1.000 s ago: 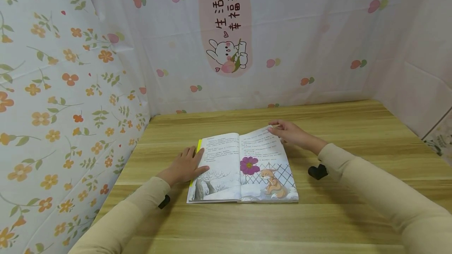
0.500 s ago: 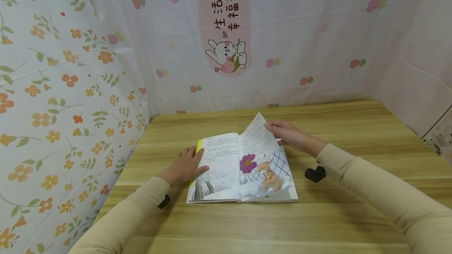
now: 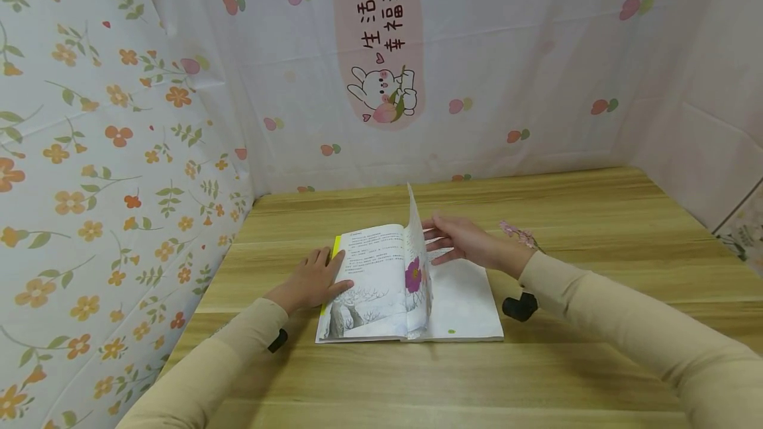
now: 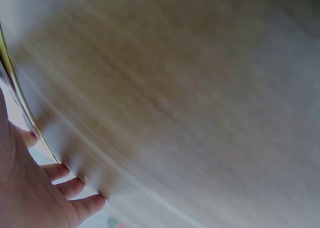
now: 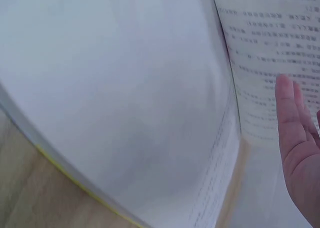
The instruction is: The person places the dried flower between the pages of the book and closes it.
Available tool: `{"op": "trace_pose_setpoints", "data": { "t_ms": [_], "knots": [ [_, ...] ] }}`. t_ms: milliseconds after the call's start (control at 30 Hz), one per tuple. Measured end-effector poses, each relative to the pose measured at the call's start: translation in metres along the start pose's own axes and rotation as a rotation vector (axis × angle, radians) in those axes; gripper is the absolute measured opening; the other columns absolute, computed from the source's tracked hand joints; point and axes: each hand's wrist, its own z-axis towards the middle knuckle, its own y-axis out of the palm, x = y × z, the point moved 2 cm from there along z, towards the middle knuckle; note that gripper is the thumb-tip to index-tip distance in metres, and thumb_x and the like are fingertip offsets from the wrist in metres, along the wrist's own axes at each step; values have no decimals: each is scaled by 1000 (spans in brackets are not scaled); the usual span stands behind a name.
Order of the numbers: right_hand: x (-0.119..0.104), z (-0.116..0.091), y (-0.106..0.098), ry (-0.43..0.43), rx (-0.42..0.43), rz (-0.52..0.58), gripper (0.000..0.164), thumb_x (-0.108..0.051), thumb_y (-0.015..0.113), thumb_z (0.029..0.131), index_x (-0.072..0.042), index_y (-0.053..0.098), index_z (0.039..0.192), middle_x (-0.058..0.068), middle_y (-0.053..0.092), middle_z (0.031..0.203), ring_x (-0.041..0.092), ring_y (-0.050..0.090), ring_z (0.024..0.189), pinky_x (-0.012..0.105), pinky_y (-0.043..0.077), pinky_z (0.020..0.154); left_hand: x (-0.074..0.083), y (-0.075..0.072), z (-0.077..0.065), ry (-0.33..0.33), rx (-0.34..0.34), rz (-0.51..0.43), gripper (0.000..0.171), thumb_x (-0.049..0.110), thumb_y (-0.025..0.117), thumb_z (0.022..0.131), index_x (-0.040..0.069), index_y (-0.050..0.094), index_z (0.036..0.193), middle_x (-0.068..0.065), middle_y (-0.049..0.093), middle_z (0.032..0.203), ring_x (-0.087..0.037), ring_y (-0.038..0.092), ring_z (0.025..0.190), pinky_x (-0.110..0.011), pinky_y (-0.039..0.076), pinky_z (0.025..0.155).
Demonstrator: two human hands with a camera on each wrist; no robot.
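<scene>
An open picture book point(image 3: 375, 283) lies on the wooden table, with print and a snowy drawing on its left page. One leaf point(image 3: 415, 243) with a purple flower stands nearly upright at the spine. My right hand point(image 3: 467, 242) is behind this leaf, fingers extended towards it; in the right wrist view the hand point(image 5: 302, 153) overlaps the printed side of the leaf point(image 5: 270, 47). Under it is a mostly white page point(image 3: 465, 303). My left hand point(image 3: 310, 281) rests flat on the book's left edge, thumb on the page; in the left wrist view its fingertips point(image 4: 92, 204) reach the table.
Pink blossoms point(image 3: 517, 234) show behind the right wrist. Black wrist devices point(image 3: 520, 307) sit under both forearms. A floral cloth point(image 3: 119, 184) hangs at the left, and a pale printed cloth point(image 3: 507, 85) behind the table point(image 3: 369, 389).
The right hand has moved left, swinging the leaf up from the right side to nearly upright, and its fingers have gone from pinching the corner to straight. The left hand stays put.
</scene>
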Motion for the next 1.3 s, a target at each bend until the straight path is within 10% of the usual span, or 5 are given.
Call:
{"op": "trace_pose_setpoints", "data": {
  "t_ms": [267, 733, 1300],
  "knots": [
    [15, 5, 27, -54, 10, -147, 47, -21, 54, 101, 1, 45, 142, 19, 45, 144, 35, 49, 127, 43, 47, 94, -1, 1, 1, -19, -19, 7, 78, 60, 41, 97, 5, 30, 152, -29, 33, 144, -44, 35, 130, -56, 35, 100],
    [24, 6, 67, -238, -73, -663, 82, -33, 83, 78, -13, 44, 147, 9, 30, 156, 24, 25, 143, 44, 23, 112, -6, 3, -1, 7, -19, -26, 62, 38, 45, 103, 1, 31, 150, -32, 30, 144, -46, 32, 132, -59, 34, 100],
    [25, 11, 86, -179, -191, -811, 86, -36, 82, 78, -15, 40, 150, 9, 22, 158, 30, 7, 146, 45, 11, 114, -18, -2, -7, 74, 35, -195, 52, 26, 34, 105, -1, 32, 150, -28, 36, 144, -42, 35, 133, -53, 29, 107]
  ]
}}
